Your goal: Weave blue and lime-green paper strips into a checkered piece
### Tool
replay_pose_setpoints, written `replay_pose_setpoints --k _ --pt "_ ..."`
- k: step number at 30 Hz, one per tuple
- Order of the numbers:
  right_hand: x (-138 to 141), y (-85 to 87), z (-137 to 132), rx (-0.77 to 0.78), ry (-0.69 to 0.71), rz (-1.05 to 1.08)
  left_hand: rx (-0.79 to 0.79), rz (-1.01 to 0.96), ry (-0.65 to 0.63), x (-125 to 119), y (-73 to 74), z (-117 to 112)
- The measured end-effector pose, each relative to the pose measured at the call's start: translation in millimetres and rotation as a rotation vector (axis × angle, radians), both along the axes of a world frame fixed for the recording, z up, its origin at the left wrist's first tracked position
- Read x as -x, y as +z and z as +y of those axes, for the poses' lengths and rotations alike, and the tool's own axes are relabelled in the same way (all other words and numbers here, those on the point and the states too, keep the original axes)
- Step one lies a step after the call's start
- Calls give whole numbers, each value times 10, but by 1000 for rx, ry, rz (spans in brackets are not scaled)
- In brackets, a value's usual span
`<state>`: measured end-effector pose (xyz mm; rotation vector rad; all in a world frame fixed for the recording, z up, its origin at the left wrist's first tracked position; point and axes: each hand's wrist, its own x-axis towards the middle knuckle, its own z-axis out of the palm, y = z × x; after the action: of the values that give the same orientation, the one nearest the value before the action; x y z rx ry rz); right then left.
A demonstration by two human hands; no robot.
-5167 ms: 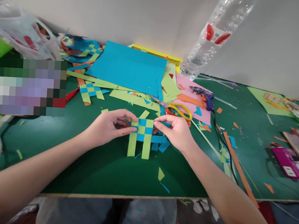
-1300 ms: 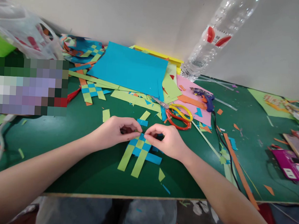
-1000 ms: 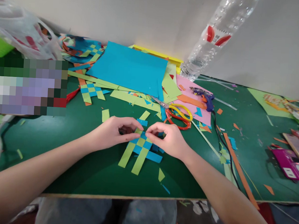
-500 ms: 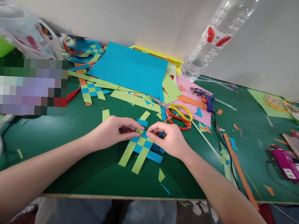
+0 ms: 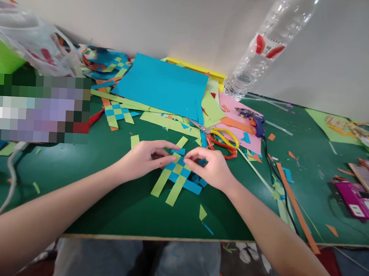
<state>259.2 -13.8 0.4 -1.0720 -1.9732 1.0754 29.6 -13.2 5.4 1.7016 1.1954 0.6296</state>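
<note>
A small woven piece of blue and light-green paper strips (image 5: 178, 169) lies on the green table, its strip ends sticking out. My left hand (image 5: 146, 157) is at its upper left, with thumb and index finger parted and the fingertips over the strips. From the right, my right hand (image 5: 212, 167) pinches the weave's upper edge between thumb and fingers. Blue paper scraps, partly hidden, show under my right hand. Scissors (image 5: 223, 140) with yellow and red handles lie just beyond that hand.
Behind is a blue paper sheet (image 5: 162, 85) on paper scraps. A glue gun (image 5: 255, 123) rests on pink paper (image 5: 232, 109), its black cord running forward. A tilted plastic bottle (image 5: 259, 55) leans at the wall. Another woven piece (image 5: 118, 112) lies left, and a purple case (image 5: 357, 200) right.
My left thumb and index finger have come apart from their pinch on the weave. My right hand stays pinched at the weave. The view has shifted slightly.
</note>
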Motion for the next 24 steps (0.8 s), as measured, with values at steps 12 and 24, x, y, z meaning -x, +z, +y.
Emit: replay_pose_setpoints --k 12,24 --pt "206 101 117 -27 -68 -1 -60 6 86 86 -14 59" --pt "326 -15 186 -176 -187 75 -149 98 88 142 -30 100"
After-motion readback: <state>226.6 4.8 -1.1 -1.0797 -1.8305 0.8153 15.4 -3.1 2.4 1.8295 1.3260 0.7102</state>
